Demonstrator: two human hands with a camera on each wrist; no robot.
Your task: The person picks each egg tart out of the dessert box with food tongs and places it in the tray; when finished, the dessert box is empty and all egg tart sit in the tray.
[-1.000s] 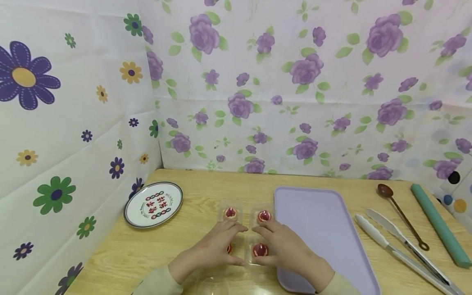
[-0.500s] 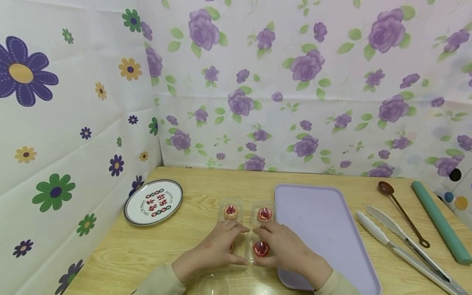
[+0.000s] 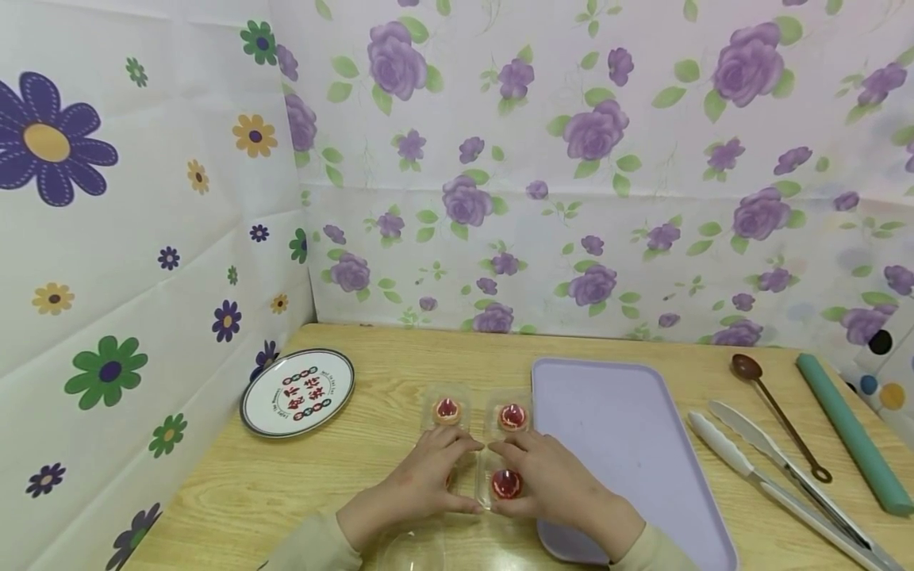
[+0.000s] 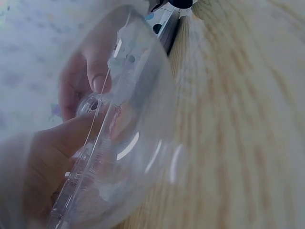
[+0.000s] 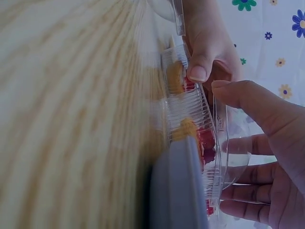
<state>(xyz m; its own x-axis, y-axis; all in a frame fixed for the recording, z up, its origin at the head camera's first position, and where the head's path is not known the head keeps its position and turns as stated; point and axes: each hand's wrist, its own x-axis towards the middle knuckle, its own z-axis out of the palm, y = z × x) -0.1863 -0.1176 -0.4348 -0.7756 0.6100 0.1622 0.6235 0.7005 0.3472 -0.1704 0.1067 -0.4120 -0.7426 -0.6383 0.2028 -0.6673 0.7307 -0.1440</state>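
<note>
The left hand [image 3: 421, 476] and right hand [image 3: 550, 476], slightly apart with fingers spread and gently bent, touch clear plastic packaging [image 5: 190, 107] lying flat on the worktop [image 3: 385, 357], just left of a lilac tray [image 3: 607, 420]. Its red-topped tarts [image 3: 506, 483] face up in two columns running away from the person; the left hand mostly hides the near-left one, and the long axis cannot be told. A clear plastic piece [image 3: 412, 549] is cut off below; the plate's [image 3: 274, 396] red Chinese characters are hard to read.
</note>
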